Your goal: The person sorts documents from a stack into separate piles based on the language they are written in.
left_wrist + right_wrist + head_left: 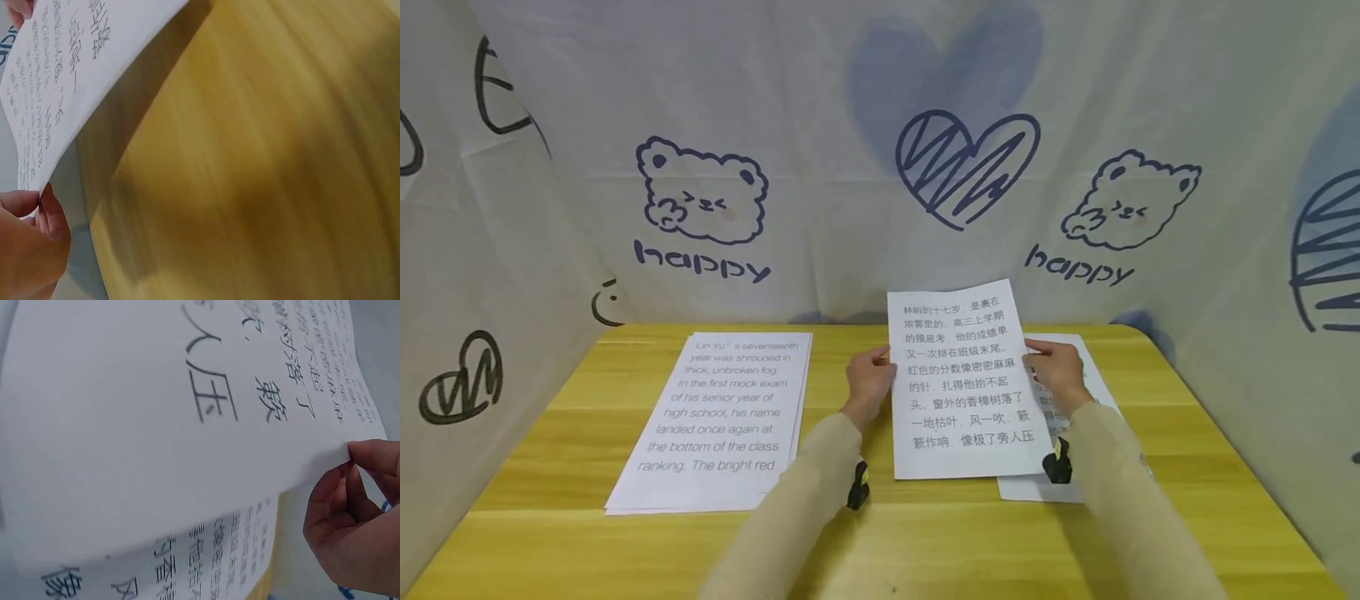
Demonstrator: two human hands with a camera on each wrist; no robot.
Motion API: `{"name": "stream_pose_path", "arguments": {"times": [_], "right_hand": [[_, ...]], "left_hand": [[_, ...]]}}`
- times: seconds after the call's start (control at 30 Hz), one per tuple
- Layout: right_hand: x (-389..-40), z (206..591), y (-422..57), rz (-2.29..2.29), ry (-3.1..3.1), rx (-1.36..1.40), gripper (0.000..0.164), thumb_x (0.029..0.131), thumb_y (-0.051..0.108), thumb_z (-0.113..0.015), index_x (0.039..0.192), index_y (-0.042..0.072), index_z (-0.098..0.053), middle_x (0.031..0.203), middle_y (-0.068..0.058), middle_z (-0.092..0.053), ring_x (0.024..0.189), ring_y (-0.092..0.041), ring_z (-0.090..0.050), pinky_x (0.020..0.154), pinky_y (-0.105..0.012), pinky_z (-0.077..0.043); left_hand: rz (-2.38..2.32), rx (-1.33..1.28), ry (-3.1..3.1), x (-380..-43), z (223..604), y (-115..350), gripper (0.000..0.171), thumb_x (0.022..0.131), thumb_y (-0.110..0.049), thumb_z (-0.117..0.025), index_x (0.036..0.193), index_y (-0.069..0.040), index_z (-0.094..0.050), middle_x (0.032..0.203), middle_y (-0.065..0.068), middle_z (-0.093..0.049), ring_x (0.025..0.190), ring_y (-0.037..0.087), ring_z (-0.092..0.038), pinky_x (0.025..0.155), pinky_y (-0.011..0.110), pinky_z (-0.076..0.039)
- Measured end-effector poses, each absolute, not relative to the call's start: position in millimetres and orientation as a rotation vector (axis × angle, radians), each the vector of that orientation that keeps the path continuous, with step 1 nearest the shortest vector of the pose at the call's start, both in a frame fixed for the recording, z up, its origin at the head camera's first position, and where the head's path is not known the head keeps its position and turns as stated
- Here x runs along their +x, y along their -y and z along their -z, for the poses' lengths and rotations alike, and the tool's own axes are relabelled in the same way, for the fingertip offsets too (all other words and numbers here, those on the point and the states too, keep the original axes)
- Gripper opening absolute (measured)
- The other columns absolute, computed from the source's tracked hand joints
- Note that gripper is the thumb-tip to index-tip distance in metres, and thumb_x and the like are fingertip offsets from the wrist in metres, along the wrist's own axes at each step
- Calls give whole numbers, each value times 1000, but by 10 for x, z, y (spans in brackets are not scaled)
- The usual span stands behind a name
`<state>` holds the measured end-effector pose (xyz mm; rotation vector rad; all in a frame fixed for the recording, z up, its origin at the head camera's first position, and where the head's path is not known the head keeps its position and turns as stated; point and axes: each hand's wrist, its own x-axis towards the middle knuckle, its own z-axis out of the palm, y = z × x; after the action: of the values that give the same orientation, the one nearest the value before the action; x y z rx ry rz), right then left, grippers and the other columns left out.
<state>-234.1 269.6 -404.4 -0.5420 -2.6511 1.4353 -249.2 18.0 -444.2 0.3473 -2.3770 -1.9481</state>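
A white sheet of paper [962, 383] printed with Chinese text is held up between both hands, tilted toward the head camera. My left hand [870, 382] pinches its left edge between thumb and fingers, as the left wrist view also shows at the paper edge [69, 119]. On the opposite side my right hand [1060, 369] pinches the right edge, thumb in front. Beneath and to the right lies more Chinese-printed paper [1037, 489], partly hidden by the held sheet and the right arm; its text shows under the sheet in the right wrist view.
A stack of white sheets with English text [715, 417] lies on the left of the yellow wood-grain table [925, 542]. A pale cloth [827, 225] with bear and heart drawings hangs behind the table and along its sides.
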Motion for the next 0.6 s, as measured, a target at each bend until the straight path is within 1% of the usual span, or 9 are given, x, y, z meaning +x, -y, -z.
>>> {"name": "stream_pose_path", "arguments": {"times": [0.03, 0.1, 0.2, 0.23, 0.33, 0.4, 0.47, 0.53, 0.6], "right_hand": [[-2332, 4025, -2726, -1428, 2651, -553, 39, 96, 11, -53, 134, 0, -56, 123, -22, -59, 96, -29, -61, 72, -32, -52], [-2325, 3988, -2798, -1419, 2667, -567, 41, 97, 10, -50, 136, -1, -53, 125, -24, -58, 100, -32, -61, 81, -37, -51], [-2361, 3992, -2941, -1419, 2665, -609, 42, 97, 10, -45, 137, -2, -51, 127, -26, -55, 107, -36, -57, 93, -44, -46], [-2368, 3994, -2993, -1424, 2669, -628, 43, 97, 11, -43, 138, -2, -50, 129, -27, -54, 109, -37, -55, 98, -47, -42], [-2377, 4011, -3130, -1422, 2650, -701, 45, 98, 13, -39, 139, -1, -48, 131, -27, -51, 111, -37, -52, 101, -47, -39], [-2347, 4018, -3207, -1432, 2624, -744, 45, 98, 15, -38, 140, -1, -47, 130, -27, -51, 107, -36, -54, 99, -46, -40], [-2301, 4026, -3278, -1431, 2601, -779, 46, 99, 16, -38, 140, -1, -47, 130, -27, -52, 102, -33, -56, 88, -41, -46], [-2253, 4040, -3347, -1419, 2581, -808, 45, 99, 16, -38, 139, -3, -48, 126, -28, -55, 94, -31, -59, 73, -34, -49], [-2214, 4054, -3416, -1390, 2572, -852, 45, 99, 17, -39, 138, -3, -49, 124, -27, -56, 90, -29, -59, 65, -28, -45]], "left_hand": [[1946, 337, 2377, -2502, 4438, -231, 40, 87, 4, -62, 126, -3, -63, 99, 13, -64, 87, 22, -56, 66, 24, -46], [1949, 323, 2379, -2512, 4422, -338, 39, 86, 4, -63, 124, -2, -65, 97, 13, -65, 86, 21, -57, 66, 23, -46], [1943, 302, 2391, -2506, 4388, -502, 37, 85, 5, -65, 122, -1, -66, 93, 12, -66, 82, 19, -58, 63, 22, -47], [1932, 296, 2401, -2499, 4381, -560, 36, 85, 5, -65, 121, -1, -67, 92, 12, -66, 80, 18, -58, 63, 22, -47], [1922, 268, 2420, -2477, 4380, -727, 36, 84, 5, -65, 120, -1, -67, 89, 10, -66, 77, 17, -56, 60, 21, -45], [1911, 246, 2432, -2473, 4394, -835, 36, 84, 5, -64, 118, 0, -68, 88, 9, -65, 76, 15, -55, 59, 20, -44], [1923, 230, 2440, -2468, 4394, -930, 35, 83, 5, -63, 118, 1, -68, 88, 8, -65, 75, 15, -54, 59, 20, -44], [1925, 217, 2452, -2465, 4392, -1017, 35, 83, 6, -63, 117, 2, -68, 87, 8, -65, 74, 15, -54, 59, 21, -44], [1926, 205, 2474, -2447, 4378, -1091, 35, 82, 6, -63, 116, 3, -68, 87, 9, -65, 73, 14, -53, 60, 20, -44]]}}
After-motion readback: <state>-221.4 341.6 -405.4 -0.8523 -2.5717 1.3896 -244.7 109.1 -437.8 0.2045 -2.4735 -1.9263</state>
